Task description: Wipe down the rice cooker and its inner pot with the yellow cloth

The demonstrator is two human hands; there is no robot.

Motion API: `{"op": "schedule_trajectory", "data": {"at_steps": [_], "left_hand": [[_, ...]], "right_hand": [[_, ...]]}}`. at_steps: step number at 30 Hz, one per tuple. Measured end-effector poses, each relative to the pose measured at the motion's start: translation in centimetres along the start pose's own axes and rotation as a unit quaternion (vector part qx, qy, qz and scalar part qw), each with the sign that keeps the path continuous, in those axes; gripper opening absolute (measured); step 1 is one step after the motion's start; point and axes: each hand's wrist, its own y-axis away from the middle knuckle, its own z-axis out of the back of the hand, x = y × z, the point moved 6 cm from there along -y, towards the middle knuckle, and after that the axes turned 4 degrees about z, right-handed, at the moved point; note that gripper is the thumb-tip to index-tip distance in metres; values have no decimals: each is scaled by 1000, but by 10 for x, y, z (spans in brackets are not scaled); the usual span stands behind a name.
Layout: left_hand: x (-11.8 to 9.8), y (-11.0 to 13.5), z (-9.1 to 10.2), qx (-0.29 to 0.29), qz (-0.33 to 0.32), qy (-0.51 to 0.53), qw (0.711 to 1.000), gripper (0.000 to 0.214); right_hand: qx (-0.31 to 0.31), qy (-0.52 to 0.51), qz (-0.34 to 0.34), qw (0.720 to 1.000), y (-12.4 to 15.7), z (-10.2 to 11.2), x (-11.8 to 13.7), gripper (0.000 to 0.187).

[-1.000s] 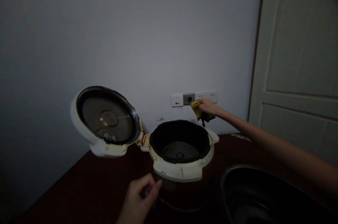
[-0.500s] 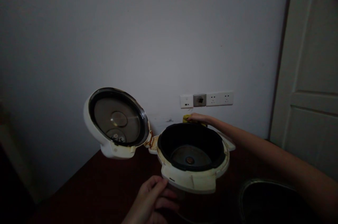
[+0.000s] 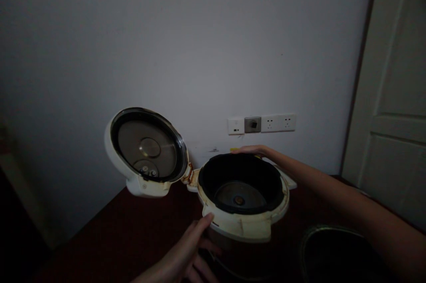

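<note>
A pale wall (image 3: 199, 52) backs the dark red tabletop (image 3: 126, 229), where the white-rimmed cooker (image 3: 241, 226) stands, its lid (image 3: 148, 147) tilted open leftward. A dark vessel (image 3: 317, 229) sits at lower right. The left hand (image 3: 184, 247) keeps a wide grip, thumb on the cooker's front rim; the right hand (image 3: 251, 149), partly hidden behind the far rim, holds a yellow cloth (image 3: 234, 150).

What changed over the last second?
Right hand came down from in front of the wall sockets to the pressure cooker's far rim, with the yellow cloth. Left hand moved up to the near rim, thumb now on it. View swung slightly left. Unchanged: lid open on the left, cloth still with the right hand.
</note>
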Motion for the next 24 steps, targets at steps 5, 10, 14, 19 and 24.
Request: {"op": "schedule_trajectory", "data": {"at_steps": [5, 10, 14, 19, 24], "left_hand": [[-4, -2, -6, -4, -52, 63, 997, 67], [-11, 4, -12, -56, -95, 107, 988, 55], [-13, 8, -16, -66, -106, 136, 983, 47], [-15, 12, -14, -78, -125, 138, 979, 42], [-14, 11, -8, -92, -130, 130, 979, 38]], "right_hand": [[-1, -7, 12, 1000, 0, 1, -2, 54], [-24, 5, 36, 999, -1, 2, 2, 51], [-23, 7, 41, 999, 1, 1, 4, 51], [-25, 25, 34, 999, 5, 1, 6, 55], [-24, 44, 31, 998, 9, 0, 5, 59]]}}
